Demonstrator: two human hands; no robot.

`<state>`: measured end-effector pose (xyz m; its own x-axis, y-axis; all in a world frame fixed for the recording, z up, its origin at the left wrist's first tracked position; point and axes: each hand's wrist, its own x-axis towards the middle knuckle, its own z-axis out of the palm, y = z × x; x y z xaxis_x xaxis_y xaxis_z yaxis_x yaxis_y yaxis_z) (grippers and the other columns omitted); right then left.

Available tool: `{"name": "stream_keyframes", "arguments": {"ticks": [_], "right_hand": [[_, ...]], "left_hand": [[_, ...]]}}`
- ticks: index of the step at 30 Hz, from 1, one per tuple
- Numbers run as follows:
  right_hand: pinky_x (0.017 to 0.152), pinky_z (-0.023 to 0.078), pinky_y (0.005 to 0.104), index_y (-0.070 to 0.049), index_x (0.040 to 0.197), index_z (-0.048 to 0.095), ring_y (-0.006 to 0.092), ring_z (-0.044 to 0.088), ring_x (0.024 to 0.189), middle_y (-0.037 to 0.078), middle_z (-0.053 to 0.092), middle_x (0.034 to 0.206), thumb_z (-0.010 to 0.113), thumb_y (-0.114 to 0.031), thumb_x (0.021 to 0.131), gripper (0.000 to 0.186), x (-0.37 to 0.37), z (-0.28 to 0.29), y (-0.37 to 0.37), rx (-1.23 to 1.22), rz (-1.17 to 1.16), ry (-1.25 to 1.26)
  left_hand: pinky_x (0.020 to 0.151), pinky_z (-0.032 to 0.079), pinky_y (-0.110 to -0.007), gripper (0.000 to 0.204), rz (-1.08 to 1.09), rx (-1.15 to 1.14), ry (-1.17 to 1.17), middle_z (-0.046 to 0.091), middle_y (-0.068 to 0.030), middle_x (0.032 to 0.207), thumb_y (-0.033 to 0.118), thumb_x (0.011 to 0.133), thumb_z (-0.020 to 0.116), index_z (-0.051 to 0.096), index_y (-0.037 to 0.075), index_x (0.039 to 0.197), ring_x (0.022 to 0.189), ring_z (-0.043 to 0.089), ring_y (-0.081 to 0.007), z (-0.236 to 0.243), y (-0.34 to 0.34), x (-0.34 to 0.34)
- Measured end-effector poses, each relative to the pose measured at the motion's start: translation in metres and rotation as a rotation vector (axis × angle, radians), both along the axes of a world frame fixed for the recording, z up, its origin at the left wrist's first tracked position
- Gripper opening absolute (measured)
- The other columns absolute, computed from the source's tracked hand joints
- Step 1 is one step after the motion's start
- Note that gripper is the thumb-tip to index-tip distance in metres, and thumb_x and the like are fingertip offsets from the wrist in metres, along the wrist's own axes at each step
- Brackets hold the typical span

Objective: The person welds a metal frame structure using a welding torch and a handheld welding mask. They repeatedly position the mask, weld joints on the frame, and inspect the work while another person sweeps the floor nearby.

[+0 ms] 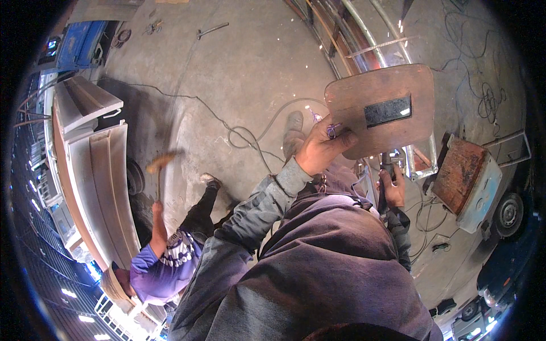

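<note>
My left hand (325, 145) grips the lower left edge of a brown hand-held welding shield (347, 108) with a dark rectangular window (388, 110). The shield is held up in front of me and hides part of a metal tube frame (364, 25) behind it. My right hand (392, 188), below the shield, is closed round the dark handle of what looks like a welding electrode holder (387, 162). Its tip is hidden behind the shield. Bright sparks show around the frame.
A rusty-topped blue cart (462, 182) stands at the right. Cables (244, 136) lie looped on the concrete floor. A hammer (212, 30) lies far off. At the left, a person in a purple shirt (165, 267) holds a mallet (160, 163) beside long metal panels (102, 187).
</note>
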<state>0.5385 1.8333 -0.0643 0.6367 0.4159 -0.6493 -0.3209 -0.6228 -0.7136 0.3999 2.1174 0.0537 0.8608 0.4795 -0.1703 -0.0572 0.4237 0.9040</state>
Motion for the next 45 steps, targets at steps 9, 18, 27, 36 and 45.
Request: {"name": "stream_keyframes", "arguments": {"ticks": [9,18,27,36,45], "right_hand": [[0.054,0.050,0.0276,-0.005,0.143,0.047,0.0125,0.061,0.063,0.008,0.066,0.091,0.070,-0.030,0.093,0.062,0.005,0.004,0.004,-0.040,0.041,0.009],[0.053,0.049,0.0256,-0.006,0.148,0.040,0.0121,0.061,0.063,0.007,0.068,0.094,0.070,-0.023,0.093,0.066,0.004,-0.003,0.001,0.022,-0.066,0.089],[0.054,0.049,0.0253,-0.005,0.134,0.051,0.0113,0.059,0.062,0.004,0.063,0.089,0.068,-0.023,0.094,0.047,0.003,0.003,0.009,0.089,-0.063,0.091],[0.059,0.048,0.0283,-0.002,0.120,0.061,0.0134,0.058,0.063,0.006,0.064,0.080,0.066,-0.017,0.089,0.035,-0.027,0.036,0.073,-0.038,0.039,-0.024],[0.060,0.049,0.0303,0.000,0.123,0.059,0.0145,0.060,0.066,0.009,0.066,0.086,0.065,-0.011,0.087,0.038,-0.022,0.021,0.056,0.045,0.204,0.000]], "left_hand": [[0.101,0.045,-0.034,0.050,0.001,-0.044,0.005,0.060,-0.0115,0.129,0.013,0.095,0.065,0.045,0.000,0.139,0.120,0.055,-0.0192,-0.002,-0.002,0.003],[0.098,0.047,-0.034,0.048,0.030,0.025,0.008,0.061,-0.0096,0.126,0.012,0.095,0.065,0.046,0.001,0.138,0.116,0.057,-0.0173,-0.003,-0.003,0.006],[0.097,0.046,-0.033,0.049,-0.003,-0.036,0.010,0.062,-0.0078,0.125,0.012,0.095,0.065,0.046,0.000,0.139,0.115,0.056,-0.0158,-0.002,0.006,0.002],[0.091,0.046,-0.032,0.040,0.399,-0.147,0.072,0.062,-0.0047,0.116,0.022,0.094,0.070,0.054,0.004,0.126,0.106,0.057,-0.0170,-0.033,0.091,-0.028],[0.100,0.044,-0.036,0.045,0.579,-0.047,-0.002,0.061,-0.0077,0.123,0.023,0.094,0.067,0.052,0.002,0.131,0.112,0.059,-0.0211,-0.028,0.113,-0.082]]}}
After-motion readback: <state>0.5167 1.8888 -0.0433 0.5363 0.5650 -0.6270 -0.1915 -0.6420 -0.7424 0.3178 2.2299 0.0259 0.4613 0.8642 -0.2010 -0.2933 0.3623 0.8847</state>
